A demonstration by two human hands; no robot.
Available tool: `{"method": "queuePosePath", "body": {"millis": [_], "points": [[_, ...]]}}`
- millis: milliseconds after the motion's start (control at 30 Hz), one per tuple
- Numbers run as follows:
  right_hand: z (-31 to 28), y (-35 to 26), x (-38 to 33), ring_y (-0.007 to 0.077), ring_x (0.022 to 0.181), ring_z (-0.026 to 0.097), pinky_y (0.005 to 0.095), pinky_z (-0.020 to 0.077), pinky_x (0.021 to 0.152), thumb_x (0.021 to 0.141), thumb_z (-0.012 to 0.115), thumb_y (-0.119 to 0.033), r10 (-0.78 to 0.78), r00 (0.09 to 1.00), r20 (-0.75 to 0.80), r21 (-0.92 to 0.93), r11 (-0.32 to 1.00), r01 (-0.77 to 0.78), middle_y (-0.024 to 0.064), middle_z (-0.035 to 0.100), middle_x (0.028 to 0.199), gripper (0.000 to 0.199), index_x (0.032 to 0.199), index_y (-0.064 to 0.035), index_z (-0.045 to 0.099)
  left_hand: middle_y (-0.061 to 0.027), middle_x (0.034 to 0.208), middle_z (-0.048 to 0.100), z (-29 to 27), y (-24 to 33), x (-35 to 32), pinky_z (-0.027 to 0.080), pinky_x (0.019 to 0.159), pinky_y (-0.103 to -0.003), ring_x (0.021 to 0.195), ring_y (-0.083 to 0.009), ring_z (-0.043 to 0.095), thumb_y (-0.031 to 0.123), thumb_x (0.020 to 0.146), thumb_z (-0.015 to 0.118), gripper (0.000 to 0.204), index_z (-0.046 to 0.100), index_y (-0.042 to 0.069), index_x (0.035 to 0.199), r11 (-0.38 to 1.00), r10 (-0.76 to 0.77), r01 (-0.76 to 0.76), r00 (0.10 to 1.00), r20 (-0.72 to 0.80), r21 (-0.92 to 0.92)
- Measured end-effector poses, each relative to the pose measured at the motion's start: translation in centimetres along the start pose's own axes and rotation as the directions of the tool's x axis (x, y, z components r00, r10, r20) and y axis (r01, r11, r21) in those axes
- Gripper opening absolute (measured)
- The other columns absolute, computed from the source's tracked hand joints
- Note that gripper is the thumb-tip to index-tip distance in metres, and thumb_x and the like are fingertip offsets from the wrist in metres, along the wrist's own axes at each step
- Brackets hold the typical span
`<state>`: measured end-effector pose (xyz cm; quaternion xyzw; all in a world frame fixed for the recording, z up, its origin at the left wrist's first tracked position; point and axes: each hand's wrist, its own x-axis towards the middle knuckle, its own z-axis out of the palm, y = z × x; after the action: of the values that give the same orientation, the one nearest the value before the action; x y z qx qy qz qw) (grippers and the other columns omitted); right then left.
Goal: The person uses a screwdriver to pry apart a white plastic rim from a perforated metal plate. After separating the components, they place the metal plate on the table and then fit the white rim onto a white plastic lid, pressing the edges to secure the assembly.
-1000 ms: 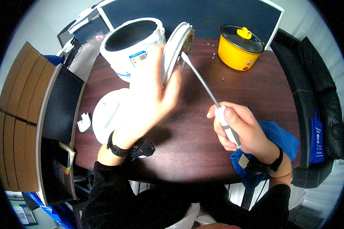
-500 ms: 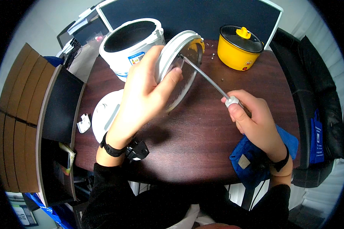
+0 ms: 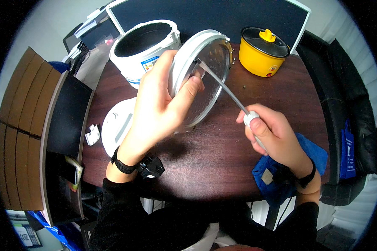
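Note:
My left hand [image 3: 159, 104] grips a round white-rimmed inner lid with a perforated metal plate [image 3: 211, 67], held tilted above the dark wooden table [image 3: 205, 159]. My right hand [image 3: 276, 136] holds a long metal tool with a white handle [image 3: 226, 90]; its tip touches the upper part of the plate's inner face. Behind the lid stands an open white rice cooker body [image 3: 144, 46]. A black band is on each wrist.
A yellow pot with a dark lid [image 3: 264, 50] stands at the back right. A white outer lid [image 3: 115, 129] lies at the left. A blue cloth [image 3: 280, 175] lies under my right wrist. Black chairs flank the table; a dark screen panel stands behind.
The lid has turned from edge-on, so its inner face shows toward me. My right hand has risen and moved toward the lid, the tool tip now on the plate.

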<state>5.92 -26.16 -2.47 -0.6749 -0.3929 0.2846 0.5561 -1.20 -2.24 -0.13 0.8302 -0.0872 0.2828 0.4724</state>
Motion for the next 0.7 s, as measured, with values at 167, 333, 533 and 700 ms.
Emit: {"method": "queuePosePath", "body": {"millis": [167,333,533,700], "points": [[1.5,0.6,-0.5,0.0059,0.046,0.046,0.0203,0.0347,0.041,0.105,0.039,-0.035,0.112,0.975,0.193,0.563,0.801,-0.204,0.0014,0.051,0.067,0.037,0.112,0.0002,0.050,-0.0178,0.088,0.068,0.7,-0.2,-0.2,0.053,0.068,-0.036,0.080,-0.0293,0.070,0.008,0.089,0.061,0.026,0.053,-0.003,0.110,0.954,0.176,-0.151,0.982,-0.075,0.258],[1.2,0.7,-0.3,0.0062,0.044,0.045,0.0205,0.0344,0.039,0.105,0.037,-0.036,0.122,0.972,0.202,0.549,0.807,-0.215,0.0032,0.053,0.071,0.039,0.112,0.0007,0.050,-0.0199,0.088,0.067,0.8,-0.3,0.0,0.052,0.067,-0.036,0.079,-0.0314,0.069,0.009,0.088,0.062,0.029,0.052,-0.002,0.113,0.969,0.136,-0.117,0.988,-0.075,0.218],[0.1,-0.2,0.0,0.0332,0.074,0.067,0.0396,0.0504,0.065,0.092,0.064,-0.018,-0.215,0.945,-0.245,-0.492,0.868,0.069,0.0181,0.065,0.082,0.023,0.107,-0.0017,0.057,-0.0178,0.086,0.068,-0.3,-0.5,0.3,0.052,0.069,-0.035,0.079,-0.0269,0.069,0.012,0.088,0.064,0.025,0.056,-0.002,0.107,0.991,0.033,-0.034,0.999,0.008,0.127],[-0.9,-0.3,0.0,0.0386,0.078,0.065,0.0420,0.0505,0.064,0.090,0.066,-0.020,-0.345,0.910,-0.231,-0.670,0.734,0.108,0.0200,0.065,0.085,0.026,0.107,-0.0028,0.058,-0.0164,0.083,0.068,-0.9,0.0,0.4,0.052,0.070,-0.034,0.079,-0.0256,0.069,0.014,0.087,0.065,0.022,0.057,-0.003,0.101,0.998,-0.044,0.047,0.993,0.108,-0.030]]}}
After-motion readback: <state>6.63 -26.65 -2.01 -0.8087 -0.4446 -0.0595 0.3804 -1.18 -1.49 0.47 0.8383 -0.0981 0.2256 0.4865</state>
